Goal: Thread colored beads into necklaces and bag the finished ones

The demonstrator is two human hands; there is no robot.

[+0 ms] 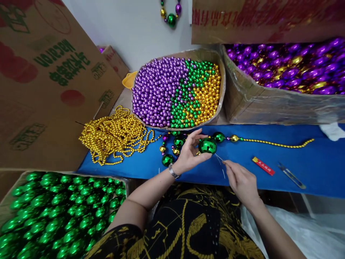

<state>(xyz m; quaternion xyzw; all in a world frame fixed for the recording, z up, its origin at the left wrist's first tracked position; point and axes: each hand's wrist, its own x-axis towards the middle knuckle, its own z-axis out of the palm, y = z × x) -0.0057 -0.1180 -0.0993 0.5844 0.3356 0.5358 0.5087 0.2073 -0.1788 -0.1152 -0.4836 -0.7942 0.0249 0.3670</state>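
My left hand (pixel 190 153) grips a large shiny green bead (pixel 207 146) between thumb and fingers, above the blue table. White thread (pixel 219 157) runs from the bead to my right hand (pixel 241 180), whose fingertips are pinched on its end. To the right of the bead, the strand continues through another green bead (pixel 218 136), an oval gold bead (pixel 234 138) and a thin gold bead chain (pixel 277 143) lying across the table. Left of my hand, more strung beads (pixel 167 160) in green, gold and purple rest on the cloth, partly hidden by the hand.
A box of small purple, green and gold beads (pixel 161 90) stands behind. Piled gold chain (pixel 115 133) lies left. A box of green beads (pixel 54 212) sits low left, one of purple beads (pixel 291 68) at right. Thread snips (pixel 291 175) and a red packet (pixel 263 166) lie right.
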